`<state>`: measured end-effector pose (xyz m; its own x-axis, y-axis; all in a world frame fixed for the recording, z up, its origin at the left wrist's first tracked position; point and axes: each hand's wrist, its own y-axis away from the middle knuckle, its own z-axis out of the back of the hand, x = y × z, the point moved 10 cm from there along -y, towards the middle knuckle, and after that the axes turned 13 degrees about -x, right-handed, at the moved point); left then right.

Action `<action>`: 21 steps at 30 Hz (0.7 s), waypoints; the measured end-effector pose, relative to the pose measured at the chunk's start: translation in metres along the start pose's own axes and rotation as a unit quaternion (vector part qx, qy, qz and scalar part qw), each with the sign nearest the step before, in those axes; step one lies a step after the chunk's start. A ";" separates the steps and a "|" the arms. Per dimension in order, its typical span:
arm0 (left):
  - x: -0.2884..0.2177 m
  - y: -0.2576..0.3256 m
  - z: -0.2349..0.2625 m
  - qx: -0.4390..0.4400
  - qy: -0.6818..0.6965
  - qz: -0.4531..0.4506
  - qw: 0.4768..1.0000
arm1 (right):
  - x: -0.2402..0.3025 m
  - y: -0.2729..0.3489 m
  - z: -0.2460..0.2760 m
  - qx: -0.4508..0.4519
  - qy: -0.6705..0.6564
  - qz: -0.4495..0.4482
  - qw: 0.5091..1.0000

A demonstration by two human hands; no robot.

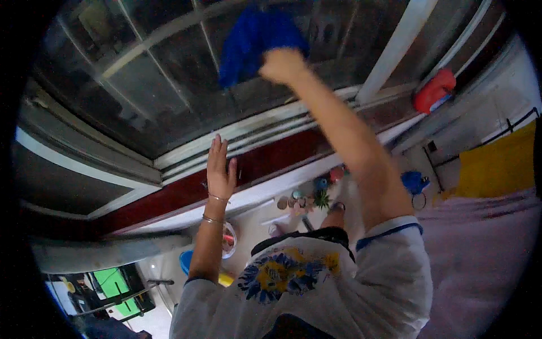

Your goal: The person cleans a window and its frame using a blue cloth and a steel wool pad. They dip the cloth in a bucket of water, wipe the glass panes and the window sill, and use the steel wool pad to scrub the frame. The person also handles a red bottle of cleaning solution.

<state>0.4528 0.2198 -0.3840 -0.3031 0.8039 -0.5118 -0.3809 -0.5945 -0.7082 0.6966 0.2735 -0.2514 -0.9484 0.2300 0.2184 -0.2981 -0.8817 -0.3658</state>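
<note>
A blue cloth (240, 48) hangs bunched from my right hand (285, 65), which is closed around it. That arm stretches far forward, placing the cloth against or just in front of the dark window pane (175, 73); the exact contact is hard to make out. Lower down, my left hand (220, 166) lies with fingers straight over the dark red window sill (276, 155), its fingertips reaching the pale window track (243, 127). Nothing shows in it. Two thin bracelets circle the left wrist.
A red object (435, 93), perhaps a container, sits at the sill's right end. Below, on the floor, are a small green plant (322, 199) and several small items. Pink bedding (485, 248) and a yellow cloth (497, 161) lie right; a bright green object (113, 282) stands lower left.
</note>
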 end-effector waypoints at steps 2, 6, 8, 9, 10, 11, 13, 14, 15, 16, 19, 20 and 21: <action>-0.005 -0.004 -0.003 -0.016 -0.011 -0.006 1.000 | 0.024 0.000 -0.042 -0.092 0.003 0.124 0.988; -0.012 -0.008 -0.004 -0.052 -0.035 0.012 0.998 | 0.022 0.036 -0.055 -0.216 -0.048 0.277 0.935; -0.011 -0.006 -0.006 -0.073 -0.065 0.025 0.995 | -0.003 0.044 -0.040 -0.176 -0.139 0.312 0.923; -0.011 -0.003 -0.009 -0.080 -0.080 0.038 0.993 | -0.023 0.043 -0.044 -0.123 -0.105 0.310 0.937; -0.013 -0.001 -0.013 -0.088 -0.096 0.051 0.990 | -0.044 0.042 -0.047 -0.072 -0.069 0.306 0.947; -0.017 0.003 -0.019 -0.096 -0.108 0.057 0.988 | -0.075 0.044 -0.036 -0.074 -0.065 0.251 0.963; -0.029 0.002 -0.032 -0.121 -0.132 0.062 0.982 | -0.132 0.040 -0.019 -0.053 -0.013 0.206 0.977; -0.040 0.000 -0.038 -0.127 -0.142 0.063 0.980 | -0.160 0.034 -0.023 -0.028 0.032 0.211 0.976; -0.046 -0.001 -0.045 -0.136 -0.153 0.060 0.977 | -0.187 0.028 -0.019 -0.075 0.031 0.194 0.978; -0.051 -0.004 -0.053 -0.142 -0.162 0.057 0.975 | -0.214 0.024 -0.017 -0.121 0.029 0.173 0.977; -0.076 -0.019 -0.076 -0.150 -0.157 0.058 0.974 | -0.224 0.014 0.048 -0.315 0.038 0.213 0.924; -0.081 -0.021 -0.083 -0.154 -0.156 0.052 0.974 | -0.215 0.018 0.074 -0.387 0.038 0.242 0.889; -0.088 -0.026 -0.087 -0.157 -0.156 0.044 0.974 | -0.212 0.007 0.088 -0.371 0.031 0.226 0.900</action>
<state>0.5653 0.1661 -0.3627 -0.5915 0.6761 -0.4395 -0.0709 -0.5865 -0.8069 0.9049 0.1828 -0.2205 -0.9883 -0.0412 -0.1470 0.1516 -0.3781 -0.9133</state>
